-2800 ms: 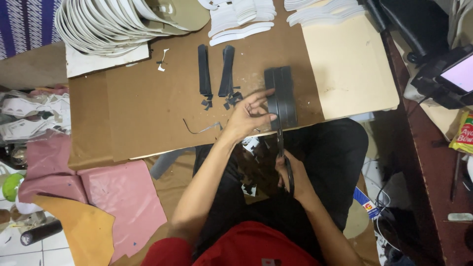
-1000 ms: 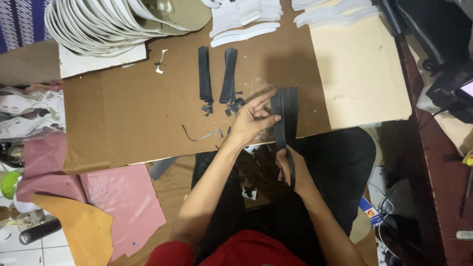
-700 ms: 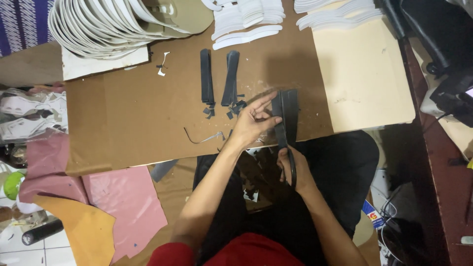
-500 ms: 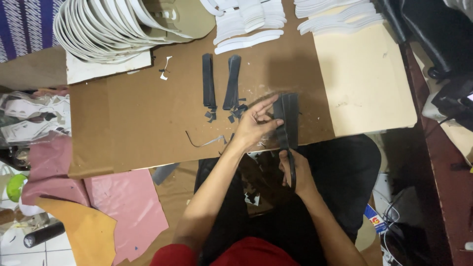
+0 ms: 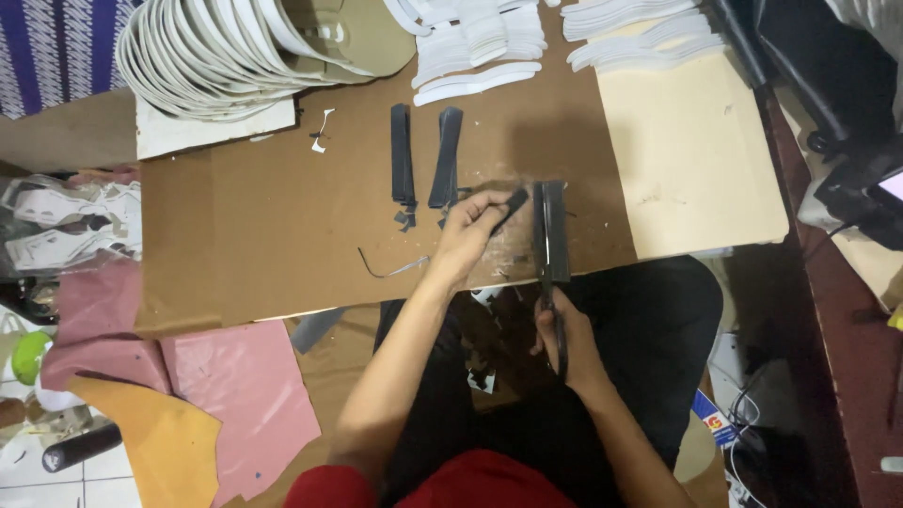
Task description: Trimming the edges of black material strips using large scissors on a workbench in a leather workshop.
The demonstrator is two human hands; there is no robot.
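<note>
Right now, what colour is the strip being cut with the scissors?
Black strip, clearest in the head view.

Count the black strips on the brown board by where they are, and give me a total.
Lying loose, side by side: 2
Under the scissors: 1
Small piece in left hand: 1
Total: 4

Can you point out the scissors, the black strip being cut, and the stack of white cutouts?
scissors (image 5: 546, 282): head view, on the blades.
black strip (image 5: 557, 221): head view, its middle.
stack of white cutouts (image 5: 202, 56): head view, the fanned edges.
</note>
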